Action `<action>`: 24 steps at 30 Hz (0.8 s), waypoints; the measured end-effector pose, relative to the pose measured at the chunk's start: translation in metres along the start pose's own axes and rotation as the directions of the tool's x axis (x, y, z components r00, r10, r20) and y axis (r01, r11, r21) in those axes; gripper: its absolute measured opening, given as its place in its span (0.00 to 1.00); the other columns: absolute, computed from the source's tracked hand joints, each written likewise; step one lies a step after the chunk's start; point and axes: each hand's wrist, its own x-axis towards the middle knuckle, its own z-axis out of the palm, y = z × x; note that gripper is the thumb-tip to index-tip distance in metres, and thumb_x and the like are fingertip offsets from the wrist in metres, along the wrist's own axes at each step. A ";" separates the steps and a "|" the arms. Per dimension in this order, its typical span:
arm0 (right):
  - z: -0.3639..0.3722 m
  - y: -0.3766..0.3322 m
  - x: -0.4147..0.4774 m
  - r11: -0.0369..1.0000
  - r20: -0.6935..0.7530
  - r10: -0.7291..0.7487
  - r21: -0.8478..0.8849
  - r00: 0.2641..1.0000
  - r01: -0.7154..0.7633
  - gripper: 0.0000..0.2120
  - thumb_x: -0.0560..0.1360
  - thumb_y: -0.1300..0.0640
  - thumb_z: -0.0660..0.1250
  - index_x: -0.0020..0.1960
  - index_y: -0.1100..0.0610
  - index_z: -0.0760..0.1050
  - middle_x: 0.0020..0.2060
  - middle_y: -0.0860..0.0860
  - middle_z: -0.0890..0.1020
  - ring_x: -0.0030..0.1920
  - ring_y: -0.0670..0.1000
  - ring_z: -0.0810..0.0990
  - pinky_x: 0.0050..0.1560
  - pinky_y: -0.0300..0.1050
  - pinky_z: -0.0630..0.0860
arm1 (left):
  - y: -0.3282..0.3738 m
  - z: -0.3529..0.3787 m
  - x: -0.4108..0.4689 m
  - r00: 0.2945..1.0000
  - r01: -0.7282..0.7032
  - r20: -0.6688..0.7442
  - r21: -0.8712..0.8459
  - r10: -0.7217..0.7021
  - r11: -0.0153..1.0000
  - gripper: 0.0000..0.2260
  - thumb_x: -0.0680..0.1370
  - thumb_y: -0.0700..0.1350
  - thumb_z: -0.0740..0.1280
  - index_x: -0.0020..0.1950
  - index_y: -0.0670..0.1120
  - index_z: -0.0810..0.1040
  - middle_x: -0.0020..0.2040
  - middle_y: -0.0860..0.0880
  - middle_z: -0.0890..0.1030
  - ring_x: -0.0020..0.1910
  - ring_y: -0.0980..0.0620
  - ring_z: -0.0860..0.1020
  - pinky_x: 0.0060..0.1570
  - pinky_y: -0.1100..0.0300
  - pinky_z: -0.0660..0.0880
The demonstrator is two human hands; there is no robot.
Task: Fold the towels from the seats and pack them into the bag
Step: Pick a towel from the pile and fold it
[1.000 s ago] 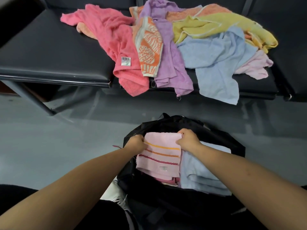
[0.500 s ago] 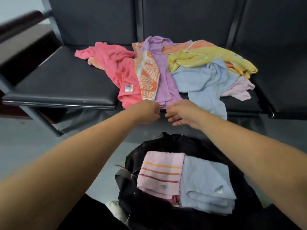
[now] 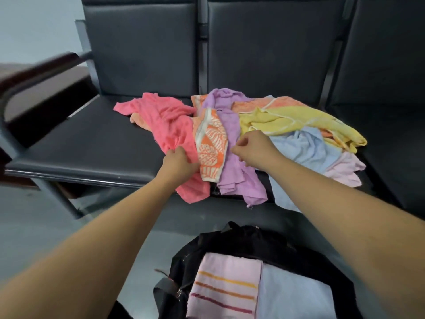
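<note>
Coral-pink towel [image 3: 167, 125] bunched in the left grip [image 3: 181, 161]

The coral-pink towel lies crumpled at the left end of the heap, with its near end hanging over the front edge of the black seat surface [image 3: 92, 143]. The left grip sits on the towel's lower middle, fingers curled into the cloth, which puckers in folds around them. Most of the towel spreads beyond and to the left of the knuckles; the hanging end lies nearer than the wrist. Touching it on the right is an orange patterned towel [image 3: 212, 148], then a purple towel [image 3: 234, 178] that also droops over the edge. The right grip [image 3: 255, 148] is over the purple towel's upper part with fingers loosely curled; whether it pinches the cloth cannot be told. Farther right a yellow towel [image 3: 287, 118], a light blue towel [image 3: 305, 150] and a pale pink towel [image 3: 345, 166] overlap. On the grey floor [image 3: 34, 226] below stands an open black bag [image 3: 253, 240], holding a folded pink striped towel [image 3: 225, 286] and a folded blue towel [image 3: 294, 295] side by side, touching
</note>
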 end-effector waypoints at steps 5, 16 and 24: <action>0.043 -0.016 0.027 0.959 0.197 0.239 0.106 0.951 -0.263 0.15 0.79 0.49 0.71 0.51 0.61 0.74 0.41 0.58 0.81 0.33 0.54 0.78 0.32 0.45 0.74 | -0.013 0.000 0.010 1.000 0.012 -0.012 -0.050 -0.013 0.999 0.09 0.79 0.47 0.70 0.53 0.43 0.76 0.47 0.49 0.78 0.48 0.47 0.76 0.44 0.56 0.69; 0.027 -0.038 0.033 0.807 -0.008 0.119 0.584 0.993 -0.092 0.08 0.76 0.64 0.70 0.38 0.58 0.75 0.41 0.58 0.84 0.42 0.58 0.83 0.48 0.55 0.81 | -0.015 -0.009 0.012 0.997 0.060 0.047 -0.067 -0.057 0.996 0.12 0.79 0.47 0.66 0.60 0.44 0.75 0.55 0.48 0.79 0.52 0.47 0.76 0.48 0.56 0.72; -0.062 -0.090 -0.031 0.655 -0.024 -0.115 0.750 0.993 0.094 0.11 0.72 0.62 0.69 0.34 0.55 0.69 0.35 0.55 0.75 0.38 0.53 0.76 0.39 0.46 0.72 | 0.017 -0.037 -0.014 0.998 0.056 0.014 -0.449 -0.056 0.892 0.22 0.80 0.63 0.63 0.59 0.45 0.75 0.53 0.44 0.82 0.52 0.44 0.82 0.54 0.49 0.78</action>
